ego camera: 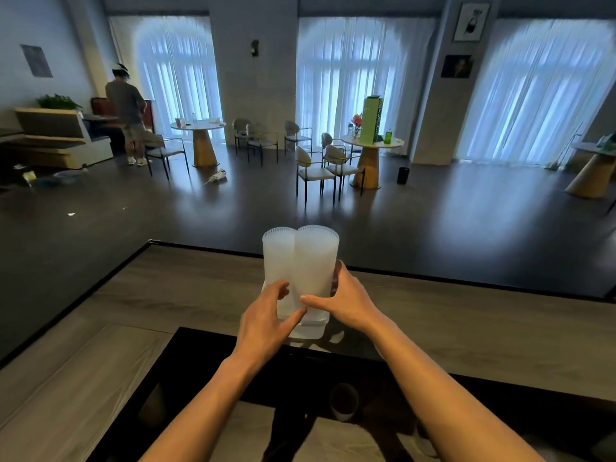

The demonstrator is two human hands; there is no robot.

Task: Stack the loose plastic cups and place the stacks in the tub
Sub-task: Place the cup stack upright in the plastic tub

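Your left hand (266, 315) curls round the foot of the left cup stack (277, 258), and your right hand (348, 301) wraps the right cup stack (316, 261), thumb in front. Both stacks stand upright and touching at frame centre, over the wooden counter (466, 328).

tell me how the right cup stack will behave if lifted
Probably light: the right stack is thin translucent plastic. It is tall and narrow and gripped low by the right hand, so its top may sway toward the left stack beside it. The smooth walls look slippery; nested cups could slide apart if tilted.
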